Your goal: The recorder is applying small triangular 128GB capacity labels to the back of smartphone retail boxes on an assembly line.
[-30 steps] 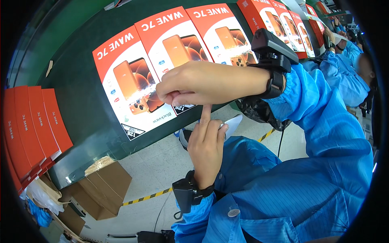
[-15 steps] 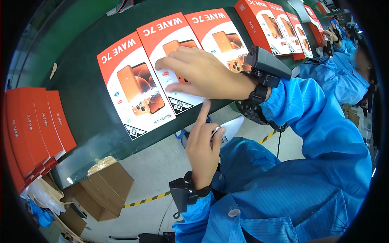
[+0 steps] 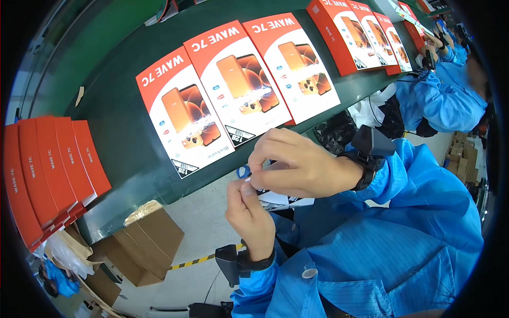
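Three flat red-and-white phone boxes lie side by side on the green table: a left box (image 3: 185, 116), a middle box (image 3: 238, 85) and a right box (image 3: 291, 63). Black-and-white triangular labels mark the near corners of the left and middle boxes; none shows on the right one. In front of the table edge, my left hand (image 3: 250, 218) is closed on a white sheet with black print (image 3: 283, 201), partly hidden behind my right hand (image 3: 302, 165). The right fingers pinch together at the left fingertips, where a small white bit shows; what they grip is hidden.
Red boxes (image 3: 50, 169) stand in a row at the table's left end. More phone boxes (image 3: 366, 40) stand at the far right, near a co-worker in blue (image 3: 440, 100). Below the table edge are an open cardboard carton (image 3: 140, 246) and black plastic bags (image 3: 336, 132).
My right hand has drawn back from over the middle box to meet my left hand, its fingers now pinched. My left hand has shifted slightly down and left, its index finger now folded in.
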Motion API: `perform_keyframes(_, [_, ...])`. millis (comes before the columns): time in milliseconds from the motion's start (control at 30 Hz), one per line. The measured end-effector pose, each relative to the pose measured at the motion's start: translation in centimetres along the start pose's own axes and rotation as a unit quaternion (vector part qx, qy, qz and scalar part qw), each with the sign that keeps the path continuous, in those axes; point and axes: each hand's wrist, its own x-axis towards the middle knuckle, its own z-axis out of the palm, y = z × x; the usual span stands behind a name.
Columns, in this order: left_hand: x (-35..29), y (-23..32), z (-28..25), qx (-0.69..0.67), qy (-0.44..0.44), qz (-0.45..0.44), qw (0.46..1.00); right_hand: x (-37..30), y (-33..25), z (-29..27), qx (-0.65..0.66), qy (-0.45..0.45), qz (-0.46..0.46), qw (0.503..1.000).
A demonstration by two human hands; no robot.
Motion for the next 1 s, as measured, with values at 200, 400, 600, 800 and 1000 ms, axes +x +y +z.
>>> perform_keyframes(200, [0.5, -0.1, 0.4, -0.043, -0.009, -0.022, 0.999, -0.8, 0.5, -2.5, 0.23, 0.007, 0.096, 0.968])
perform_keyframes(400, [0.0, 0.7, 1.7, 0.054, 0.001, 0.04, 0.998, -1.3, 0.4, -1.6, -0.052, -0.002, 0.064, 0.997])
perform_keyframes(600, [1.0, -0.8, 1.0, -0.102, -0.06, -0.024, 0.993, -1.9, 0.5, -3.8, 0.039, 0.012, 0.006, 0.999])
perform_keyframes(800, [0.1, -1.1, 3.4, 0.078, -0.1, 0.058, 0.99, -1.3, 4.0, -8.7, 0.235, 0.026, 0.252, 0.939])
perform_keyframes(1000, [0.8, -1.8, 9.0, 0.07, -0.197, 0.319, 0.924, -0.4, 7.0, -8.4, 0.058, -0.195, 0.171, 0.964])
